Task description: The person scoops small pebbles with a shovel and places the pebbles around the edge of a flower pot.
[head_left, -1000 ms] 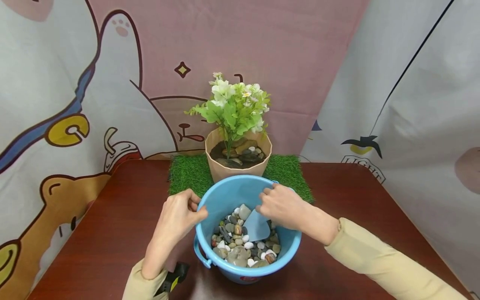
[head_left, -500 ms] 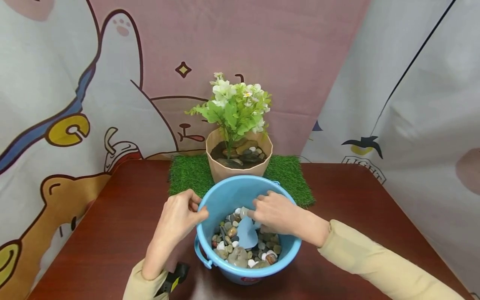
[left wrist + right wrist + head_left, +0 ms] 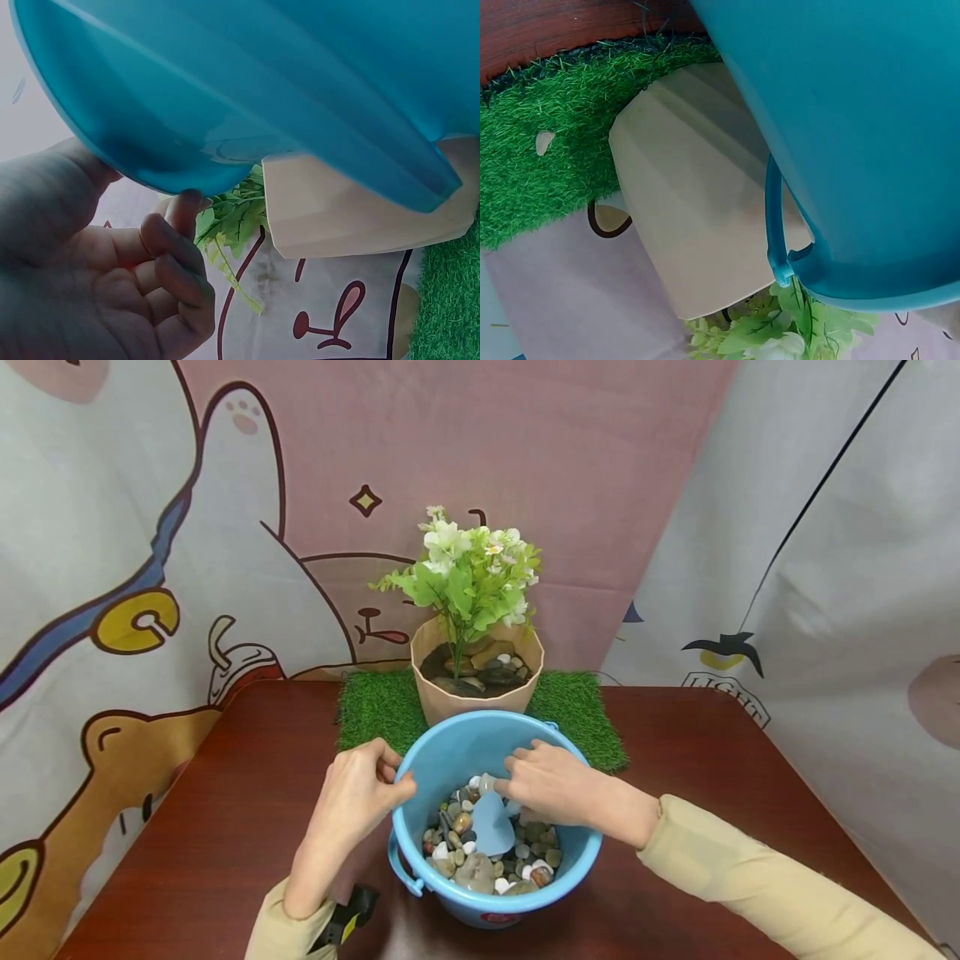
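Note:
A light blue bucket [image 3: 498, 906] with mixed pebbles [image 3: 475, 872] in its bottom stands in front of the potted plant. My left hand [image 3: 356, 793] pinches the bucket's left rim between thumb and fingers; the left wrist view has this hand [image 3: 120, 262] at the rim from outside. Over the inside of the bucket, my right hand [image 3: 558, 785] grips a small blue shovel [image 3: 493, 827], whose handle is mostly covered by the fingers. The shovel's blade lies against the pebbles. In the right wrist view the bucket wall [image 3: 855, 150] hides the right hand.
Just behind the bucket is a beige pot [image 3: 480, 702] with white flowers [image 3: 446, 539], standing on a green turf mat [image 3: 378, 702]. The bucket's handle [image 3: 403, 868] hangs at its left side. Under everything is a dark red-brown table [image 3: 247, 793], with a printed cloth [image 3: 585, 460] behind.
My right hand has dropped from near the back right rim toward the bucket's middle, and the shovel blade has swung left over the pebbles. In the last half second little moved. The left hand stayed put.

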A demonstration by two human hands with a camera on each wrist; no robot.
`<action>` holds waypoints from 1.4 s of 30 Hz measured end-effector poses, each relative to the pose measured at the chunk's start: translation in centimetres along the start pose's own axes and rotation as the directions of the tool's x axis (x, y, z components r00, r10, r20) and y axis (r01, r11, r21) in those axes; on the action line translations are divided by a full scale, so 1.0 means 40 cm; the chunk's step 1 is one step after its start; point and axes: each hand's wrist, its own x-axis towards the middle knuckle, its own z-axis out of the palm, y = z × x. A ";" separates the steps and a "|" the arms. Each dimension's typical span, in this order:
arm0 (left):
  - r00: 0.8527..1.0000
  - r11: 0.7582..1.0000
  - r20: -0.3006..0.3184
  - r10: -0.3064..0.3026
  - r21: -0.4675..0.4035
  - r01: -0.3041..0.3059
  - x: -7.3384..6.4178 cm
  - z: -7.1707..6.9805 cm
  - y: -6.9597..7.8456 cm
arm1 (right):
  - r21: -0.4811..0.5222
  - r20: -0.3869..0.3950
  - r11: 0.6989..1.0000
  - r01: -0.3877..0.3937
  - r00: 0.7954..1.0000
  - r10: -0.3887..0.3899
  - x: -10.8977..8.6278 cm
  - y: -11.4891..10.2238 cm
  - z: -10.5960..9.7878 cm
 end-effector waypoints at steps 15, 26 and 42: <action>1.000 1.000 0.003 -0.016 -0.001 0.016 0.000 -0.002 -0.001 | 0.043 -0.012 0.999 0.023 1.000 -0.023 0.009 0.009 -0.001; 1.000 1.000 0.001 -0.008 -0.004 0.008 0.000 0.003 -0.001 | 0.069 -0.028 0.997 0.036 0.999 -0.034 0.002 0.020 0.007; 1.000 1.000 -0.003 -0.007 -0.007 0.007 0.000 0.001 -0.001 | 0.081 -0.079 0.995 0.058 0.996 -0.052 0.001 0.033 0.009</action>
